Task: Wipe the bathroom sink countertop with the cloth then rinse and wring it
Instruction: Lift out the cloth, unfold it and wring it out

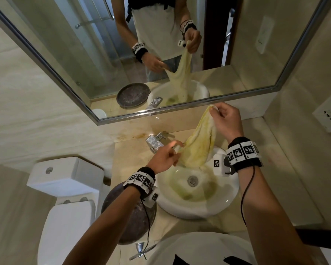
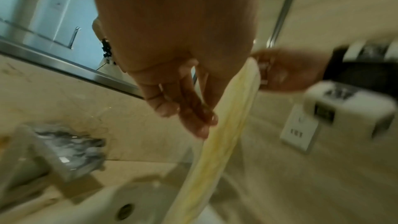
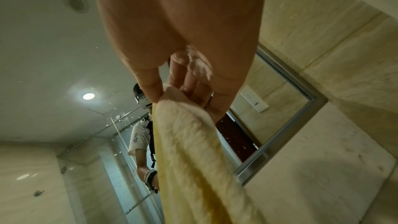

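Observation:
A pale yellow cloth (image 1: 199,142) hangs stretched above the white basin sink (image 1: 218,205). My right hand (image 1: 224,115) pinches its upper corner, raised near the mirror's lower edge. My left hand (image 1: 170,153) holds the cloth's lower left edge, just right of the faucet (image 1: 155,142). In the right wrist view the thumb and fingers of my right hand (image 3: 172,94) grip the cloth (image 3: 193,151), which drops away below. In the blurred left wrist view my left hand (image 2: 193,118) has its fingertips on the cloth (image 2: 217,142). The cloth's lower end dips toward the basin.
A beige marble countertop (image 1: 134,161) surrounds the sink. A dark round plate (image 1: 126,217) lies on the counter to the left, under my left forearm. A white toilet (image 1: 65,188) stands further left. The mirror (image 1: 141,54) is behind, and a wall socket (image 1: 329,115) is on the right.

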